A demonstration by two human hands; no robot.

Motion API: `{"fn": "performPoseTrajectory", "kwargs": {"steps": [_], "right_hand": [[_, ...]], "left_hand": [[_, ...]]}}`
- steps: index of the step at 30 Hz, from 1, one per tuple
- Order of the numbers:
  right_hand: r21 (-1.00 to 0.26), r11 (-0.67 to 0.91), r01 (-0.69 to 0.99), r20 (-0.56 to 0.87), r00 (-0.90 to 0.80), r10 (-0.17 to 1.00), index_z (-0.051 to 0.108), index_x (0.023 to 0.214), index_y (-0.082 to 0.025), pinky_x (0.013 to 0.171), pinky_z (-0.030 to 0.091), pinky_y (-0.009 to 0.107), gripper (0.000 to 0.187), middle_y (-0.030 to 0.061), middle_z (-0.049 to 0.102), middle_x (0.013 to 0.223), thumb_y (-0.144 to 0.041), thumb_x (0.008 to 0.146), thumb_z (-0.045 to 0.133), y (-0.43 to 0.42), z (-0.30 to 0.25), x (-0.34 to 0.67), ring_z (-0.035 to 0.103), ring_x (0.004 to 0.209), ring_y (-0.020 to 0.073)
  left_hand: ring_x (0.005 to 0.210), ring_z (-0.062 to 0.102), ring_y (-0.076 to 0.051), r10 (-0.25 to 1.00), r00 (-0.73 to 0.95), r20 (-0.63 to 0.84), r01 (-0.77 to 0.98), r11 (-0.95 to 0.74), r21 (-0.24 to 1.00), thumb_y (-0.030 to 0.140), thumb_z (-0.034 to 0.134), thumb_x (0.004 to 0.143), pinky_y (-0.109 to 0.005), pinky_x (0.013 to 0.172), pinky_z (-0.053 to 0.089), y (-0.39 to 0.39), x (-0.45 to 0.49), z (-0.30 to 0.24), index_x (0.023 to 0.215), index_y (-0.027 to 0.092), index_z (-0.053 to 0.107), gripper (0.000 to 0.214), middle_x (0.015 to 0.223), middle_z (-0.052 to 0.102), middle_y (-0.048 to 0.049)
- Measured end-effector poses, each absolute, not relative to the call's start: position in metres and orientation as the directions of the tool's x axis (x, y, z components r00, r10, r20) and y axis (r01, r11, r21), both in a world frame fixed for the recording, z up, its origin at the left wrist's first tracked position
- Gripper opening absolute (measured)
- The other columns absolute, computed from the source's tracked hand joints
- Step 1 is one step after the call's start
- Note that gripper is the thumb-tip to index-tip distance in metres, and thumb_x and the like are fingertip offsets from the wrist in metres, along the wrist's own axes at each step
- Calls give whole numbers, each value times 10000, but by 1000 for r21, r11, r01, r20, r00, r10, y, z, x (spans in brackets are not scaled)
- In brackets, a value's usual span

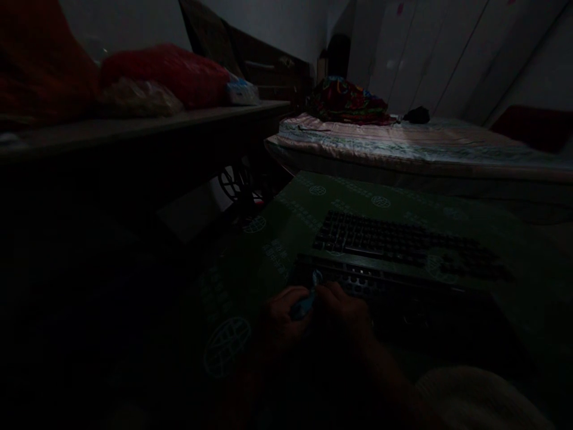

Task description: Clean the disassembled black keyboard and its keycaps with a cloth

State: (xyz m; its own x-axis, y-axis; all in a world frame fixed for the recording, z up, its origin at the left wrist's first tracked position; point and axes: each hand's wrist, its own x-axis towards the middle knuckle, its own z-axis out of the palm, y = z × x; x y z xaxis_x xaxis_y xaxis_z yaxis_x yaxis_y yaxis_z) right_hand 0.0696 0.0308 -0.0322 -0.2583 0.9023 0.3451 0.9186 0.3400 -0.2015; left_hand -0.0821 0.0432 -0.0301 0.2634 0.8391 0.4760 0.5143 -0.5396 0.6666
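Note:
The picture is very dark. My left hand point(283, 313) is closed around a small blue, cloth-like piece point(302, 306), whose lighter tip sticks up between my hands. Close against it, my right hand point(342, 307) has its fingers curled in a pinch at the same piece; its fingertips are partly hidden. Just beyond both hands lies a black keyboard base point(447, 310), with its keycaps off over much of what shows. Behind the base, loose black keycaps point(380, 236) are laid out in keyboard rows.
A green printed sheet point(286, 209) covers the table. At the left, a shelf or tabletop point(201, 121) holds a red bag point(170, 71) and a tissue pack point(242, 91). A bed point(425, 143) with a bright patterned blanket point(349, 101) stands behind. Something pale and round point(478, 397) shows lower right.

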Motion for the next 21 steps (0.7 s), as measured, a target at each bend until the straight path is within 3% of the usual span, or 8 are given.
{"fn": "performPoseTrajectory", "kwargs": {"steps": [6,13,21], "right_hand": [[-312,406,859,367,-285,886,636,1019,-233,457,369,149,278,37,667,912,-192,815,452,35,-40,77,607,596,91],[-183,376,908,402,-280,872,656,977,-212,425,319,172,258,53,674,925,-196,802,467,30,-34,71,574,516,82],[-120,476,871,512,-357,781,648,936,-175,430,306,184,231,50,670,812,-181,828,443,27,-34,70,554,489,74]], "left_hand": [[692,627,-129,860,251,444,535,-506,677,182,587,726,-202,625,498,43,-83,-31,829,167,644,119,778,659,-31],[644,608,-119,856,251,451,533,-511,674,191,579,724,-190,581,476,43,-84,-27,782,166,642,89,720,644,-24],[538,556,-97,843,270,465,555,-531,640,186,566,716,-171,489,418,45,-86,-27,692,158,631,75,612,593,-2]]}}
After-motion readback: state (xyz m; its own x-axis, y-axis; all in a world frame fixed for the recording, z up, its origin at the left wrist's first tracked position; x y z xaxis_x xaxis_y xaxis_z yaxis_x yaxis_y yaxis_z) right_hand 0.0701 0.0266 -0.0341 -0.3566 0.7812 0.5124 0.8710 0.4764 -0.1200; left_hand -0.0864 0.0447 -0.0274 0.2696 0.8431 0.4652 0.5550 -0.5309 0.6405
